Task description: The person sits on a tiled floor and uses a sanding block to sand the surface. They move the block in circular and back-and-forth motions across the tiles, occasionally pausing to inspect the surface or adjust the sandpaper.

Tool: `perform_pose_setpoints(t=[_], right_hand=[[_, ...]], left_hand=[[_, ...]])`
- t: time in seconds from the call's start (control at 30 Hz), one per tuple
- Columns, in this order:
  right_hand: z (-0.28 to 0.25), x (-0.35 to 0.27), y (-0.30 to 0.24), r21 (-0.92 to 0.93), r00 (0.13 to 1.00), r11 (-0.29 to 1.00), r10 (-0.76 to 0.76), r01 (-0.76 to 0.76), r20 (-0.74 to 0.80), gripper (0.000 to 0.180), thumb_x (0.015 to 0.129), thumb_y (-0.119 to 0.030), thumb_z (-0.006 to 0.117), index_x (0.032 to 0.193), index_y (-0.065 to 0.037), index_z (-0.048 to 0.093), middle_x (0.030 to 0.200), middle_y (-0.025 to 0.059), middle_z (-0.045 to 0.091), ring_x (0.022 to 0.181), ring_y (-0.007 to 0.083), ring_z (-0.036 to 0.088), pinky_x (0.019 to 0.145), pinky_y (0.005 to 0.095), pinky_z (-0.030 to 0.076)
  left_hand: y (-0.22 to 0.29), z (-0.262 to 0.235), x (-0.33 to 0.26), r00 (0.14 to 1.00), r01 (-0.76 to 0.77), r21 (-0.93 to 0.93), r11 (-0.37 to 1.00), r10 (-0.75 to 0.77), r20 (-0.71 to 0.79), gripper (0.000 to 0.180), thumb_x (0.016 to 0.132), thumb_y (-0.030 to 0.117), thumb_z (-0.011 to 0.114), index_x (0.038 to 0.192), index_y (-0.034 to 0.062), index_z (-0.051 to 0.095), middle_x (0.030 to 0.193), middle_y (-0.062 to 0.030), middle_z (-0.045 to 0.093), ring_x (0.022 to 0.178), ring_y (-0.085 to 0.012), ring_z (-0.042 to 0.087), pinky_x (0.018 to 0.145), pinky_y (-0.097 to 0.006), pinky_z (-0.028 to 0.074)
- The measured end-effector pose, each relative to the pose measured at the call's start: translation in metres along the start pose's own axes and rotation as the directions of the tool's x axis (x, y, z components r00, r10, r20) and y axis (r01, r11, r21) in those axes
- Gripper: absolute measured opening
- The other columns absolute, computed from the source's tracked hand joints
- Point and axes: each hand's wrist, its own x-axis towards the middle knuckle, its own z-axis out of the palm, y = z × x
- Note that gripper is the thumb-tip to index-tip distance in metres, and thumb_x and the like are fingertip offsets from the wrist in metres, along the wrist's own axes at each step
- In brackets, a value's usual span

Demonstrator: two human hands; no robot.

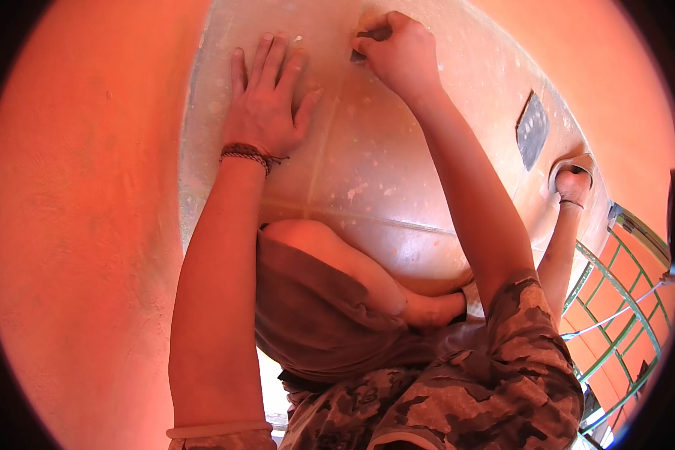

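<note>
The pale panel point(367, 172) in the upper middle looked smooth and faintly glossy, flecked with chipped whitish spots. The orange wall point(75, 225) at the left was matt and slightly grainy. A braided cord bracelet point(245, 154) looked fibrous. The camouflage sleeve point(525, 330) was woven cloth. At the lower right, the green railing point(615, 300) was painted metal.

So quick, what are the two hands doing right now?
Left hand: open, fingers spread, pressed flat on the pale speckled floor.
Right hand: closed around a small dark tool, its kind too hidden to tell.
</note>
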Motion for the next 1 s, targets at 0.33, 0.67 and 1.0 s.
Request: perform_pose_setpoints(t=[0.33,0.67,1.0], right_hand=[[-0.008,-0.036,0.029,0.464,0.991,0.876,0.122,-0.132,0.052,0.047,0.080,-0.008,0.072,0.124,0.001,0.057,0.081,0.0129,0.069,0.065,0.0154,0.068,0.060,0.0298,0.056],[0.012,-0.033,0.028,0.170,0.966,0.965,-0.166,0.201,-0.200,0.025,0.081,-0.011,0.071,0.105,-0.004,0.067,0.083,0.0153,0.071,0.072,0.0275,0.070,0.070,0.0374,0.055],[0.026,-0.036,-0.003,0.356,0.963,0.934,0.071,0.028,-0.262,0.029,0.077,-0.011,0.072,0.102,0.001,0.065,0.080,0.0166,0.071,0.073,0.0298,0.071,0.069,0.0374,0.056]], left_hand=[[0.001,-0.003,0.000,1.000,0.011,-0.014,1.000,-0.011,0.008,0.054,0.089,0.032,0.061,0.135,0.0048,0.052,0.151,-0.0195,0.039,0.145,-0.0342,0.030,0.118,-0.061,0.016],[0.003,-0.005,0.001,1.000,0.021,-0.003,1.000,-0.021,0.012,0.051,0.093,0.032,0.060,0.137,0.0083,0.051,0.151,-0.0170,0.040,0.144,-0.0349,0.032,0.117,-0.059,0.018],[0.004,-0.006,0.001,1.000,0.025,-0.022,0.999,-0.025,0.013,0.051,0.092,0.030,0.061,0.137,0.0077,0.051,0.151,-0.0176,0.040,0.144,-0.0354,0.032,0.118,-0.059,0.017]])
